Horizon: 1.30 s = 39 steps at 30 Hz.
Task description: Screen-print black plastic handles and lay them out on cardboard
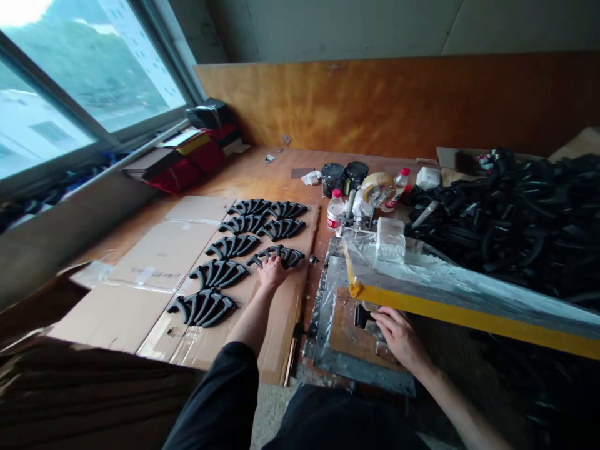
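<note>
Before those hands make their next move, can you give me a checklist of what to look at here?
1. Left hand at a fanned group of glossy black curved pieces on flat brown cardboard: ok. Whether it grips one: cannot tell.
2. Right hand holding a small black piece by the brown wooden board: ok.
3. Slanted, yellow-edged frame clear of that hand: cannot tell; they sit close in view.
4. Clear plastic bottle with red cap upright: ok.
5. Heaped black parts sorted: not ok, they're jumbled.
</note>
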Tool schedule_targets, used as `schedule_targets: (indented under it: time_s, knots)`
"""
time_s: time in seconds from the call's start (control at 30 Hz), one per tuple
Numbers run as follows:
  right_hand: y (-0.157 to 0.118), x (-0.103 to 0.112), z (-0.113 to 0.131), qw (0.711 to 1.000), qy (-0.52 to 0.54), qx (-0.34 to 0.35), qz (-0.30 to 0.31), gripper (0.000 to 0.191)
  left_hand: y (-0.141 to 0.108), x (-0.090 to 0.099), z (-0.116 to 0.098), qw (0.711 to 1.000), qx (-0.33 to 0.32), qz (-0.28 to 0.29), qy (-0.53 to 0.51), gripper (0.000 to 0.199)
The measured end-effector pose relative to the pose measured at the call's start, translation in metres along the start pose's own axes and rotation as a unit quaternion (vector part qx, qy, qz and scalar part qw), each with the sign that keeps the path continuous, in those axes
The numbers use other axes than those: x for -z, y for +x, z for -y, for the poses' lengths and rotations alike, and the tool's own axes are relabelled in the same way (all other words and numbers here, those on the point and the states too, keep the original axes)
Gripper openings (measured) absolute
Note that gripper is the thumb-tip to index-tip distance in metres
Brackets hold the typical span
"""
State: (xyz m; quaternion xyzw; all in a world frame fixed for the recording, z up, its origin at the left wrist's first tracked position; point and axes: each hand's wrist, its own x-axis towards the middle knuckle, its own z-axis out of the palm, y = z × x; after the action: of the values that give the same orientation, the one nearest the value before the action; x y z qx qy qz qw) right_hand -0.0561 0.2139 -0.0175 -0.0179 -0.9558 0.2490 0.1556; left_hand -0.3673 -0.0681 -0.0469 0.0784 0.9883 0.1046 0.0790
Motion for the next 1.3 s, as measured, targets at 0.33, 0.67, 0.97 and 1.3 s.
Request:
schedule_targets:
  time_s: [0.33, 0.67, 0.97, 1.3]
  knots:
    - [0.015, -0.003, 0.029, 0.982, -0.072, 0.055, 0.167, 0.068, -0.014, -0.002, -0.003, 0.996, 0.007, -0.033, -0.079, 0.066]
    - [-0.021, 0.043, 0.029, 0.978, 0.179, 0.035, 0.1, 0.021, -0.126, 0.109, -0.134, 0.757, -0.161, 0.062, -0.631, 0.059]
    - [0.005, 0.123, -0.083, 0.928, 0.16, -0.263, -0.207, 0.034, -0.204, 0.11, -0.125, 0.78, -0.099, 0.159, -0.597, 0.057]
    - [0.102, 0.071, 0.019, 0.989, -0.14, -0.017, 0.039, 0.039, -0.21, -0.013, -0.083, 0.873, -0.072, 0.181, -0.447, 0.063]
